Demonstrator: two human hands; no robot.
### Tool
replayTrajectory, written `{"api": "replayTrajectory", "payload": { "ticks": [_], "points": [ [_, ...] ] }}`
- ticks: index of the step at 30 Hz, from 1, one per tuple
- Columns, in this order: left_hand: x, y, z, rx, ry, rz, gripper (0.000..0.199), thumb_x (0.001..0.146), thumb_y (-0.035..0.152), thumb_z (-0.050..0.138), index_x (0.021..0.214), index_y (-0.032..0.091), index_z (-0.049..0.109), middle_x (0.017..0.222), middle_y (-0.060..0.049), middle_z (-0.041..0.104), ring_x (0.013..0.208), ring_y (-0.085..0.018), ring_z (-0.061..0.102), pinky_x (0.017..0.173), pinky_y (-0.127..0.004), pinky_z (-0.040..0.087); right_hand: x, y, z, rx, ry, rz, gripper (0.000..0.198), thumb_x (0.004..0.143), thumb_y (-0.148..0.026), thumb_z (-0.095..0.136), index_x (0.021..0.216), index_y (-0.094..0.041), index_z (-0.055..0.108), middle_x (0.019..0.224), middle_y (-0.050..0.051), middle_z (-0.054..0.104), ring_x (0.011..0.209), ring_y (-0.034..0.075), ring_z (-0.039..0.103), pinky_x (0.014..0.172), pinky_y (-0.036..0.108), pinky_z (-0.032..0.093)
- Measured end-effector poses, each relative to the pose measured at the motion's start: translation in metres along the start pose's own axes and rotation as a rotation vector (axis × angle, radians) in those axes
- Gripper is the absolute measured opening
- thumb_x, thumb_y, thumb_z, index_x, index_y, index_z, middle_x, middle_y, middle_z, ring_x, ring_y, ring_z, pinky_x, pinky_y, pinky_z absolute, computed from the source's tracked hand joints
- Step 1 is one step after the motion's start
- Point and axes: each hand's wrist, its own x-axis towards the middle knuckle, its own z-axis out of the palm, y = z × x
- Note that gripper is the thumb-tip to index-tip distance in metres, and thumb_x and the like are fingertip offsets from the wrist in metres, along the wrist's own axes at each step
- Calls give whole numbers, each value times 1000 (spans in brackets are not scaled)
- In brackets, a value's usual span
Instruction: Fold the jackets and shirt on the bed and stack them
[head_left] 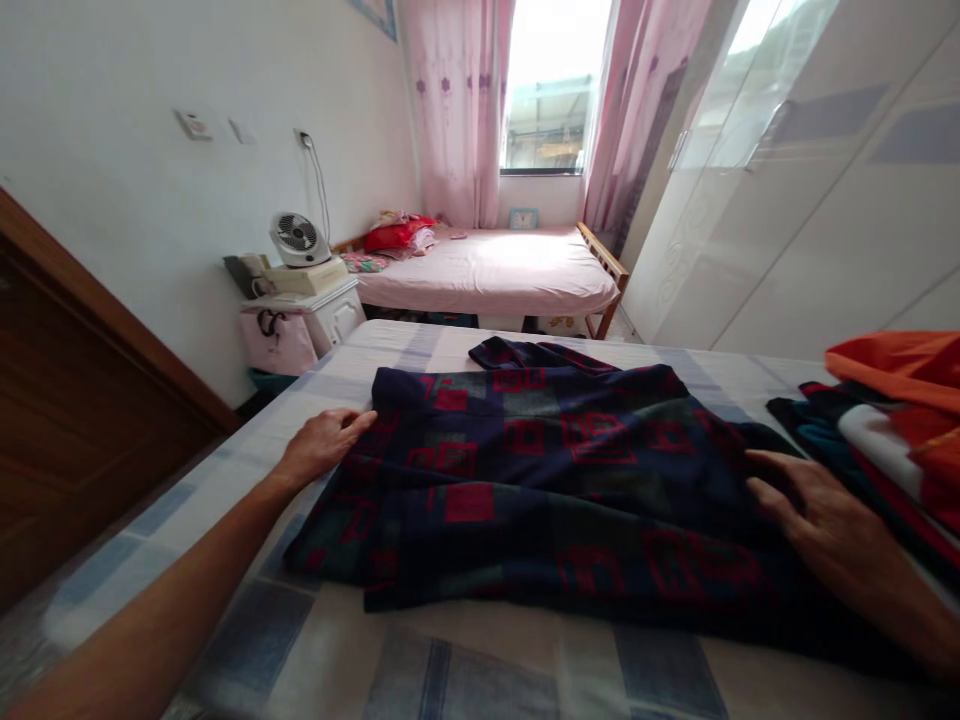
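Observation:
A dark navy shirt (540, 440) with red square patterns and greenish patches lies spread and partly folded on the bed. What looks like a sleeve sticks out past its far edge. At the shirt's left edge, my left hand (324, 442) has its thumb and fingers closed on the cloth. My right hand (829, 515) rests by the shirt's right side, palm down, with a gap between thumb and fingers. The cloth beneath that hand is dark and partly hidden.
The bed (442, 660) has a blue-and-white checked sheet. To the right is a pile of clothes (911, 420), orange on top. Beyond stand a pink-covered bed (510, 270), a fan (298, 238) on a white cabinet (341, 318), and a white wardrobe (810, 230). A brown door (82, 400) is at left.

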Motion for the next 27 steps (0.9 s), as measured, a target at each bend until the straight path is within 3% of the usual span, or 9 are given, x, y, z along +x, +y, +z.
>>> {"api": "replayTrajectory", "payload": {
  "ticks": [7,10,14,17,19,22,25,27],
  "points": [
    [23,10,10,-6,43,-35,25,74,38,47,76,18,63,76,-5,69,75,-21,64,64,-25,43,-34,-9,27,-28,-82,-77,47,89,-50,32,121,-22,52,126,10,58,116,28,55,89,48,47],
    [26,4,8,45,115,-110,22,74,35,44,73,20,60,77,-9,69,77,-27,64,63,-30,44,-35,-13,29,-41,-65,-84,44,90,-47,34,122,-21,52,126,10,58,117,28,54,92,47,46],
    [13,6,1,74,195,-119,31,79,39,42,89,17,61,90,-16,68,82,-32,64,66,-37,47,-33,-17,21,-26,-78,-84,42,91,-45,36,120,-21,53,125,11,58,116,28,54,93,48,45],
    [-21,6,-1,45,263,41,40,86,44,38,110,17,56,112,-13,63,94,-25,63,82,-35,48,-43,-16,3,7,-45,-141,41,91,-44,38,124,-23,51,129,11,56,120,27,52,96,46,43],
    [-53,-3,0,32,262,295,40,85,49,42,110,21,58,116,-9,62,101,-22,61,90,-32,46,-59,-10,-13,18,-55,-247,42,88,-41,44,128,-26,49,134,9,53,124,26,49,100,45,41],
    [-97,-24,6,102,157,676,41,79,52,55,113,29,62,118,-4,64,106,-24,61,93,-33,48,-87,10,-30,-28,-148,-421,53,79,-29,54,131,-32,48,137,4,52,124,26,49,100,43,42],
    [-119,-33,10,198,138,756,42,81,43,55,121,32,61,123,-4,64,107,-25,62,94,-36,50,-104,30,-32,-141,-124,-463,62,70,-16,48,130,-30,51,133,4,56,121,27,52,96,44,44],
    [-123,-31,10,234,106,787,41,81,36,52,120,30,63,125,-5,63,109,-26,62,96,-37,49,-104,36,-28,-200,-66,-442,57,71,-13,43,125,-26,56,126,7,61,117,26,56,94,45,44]
  ]
}}
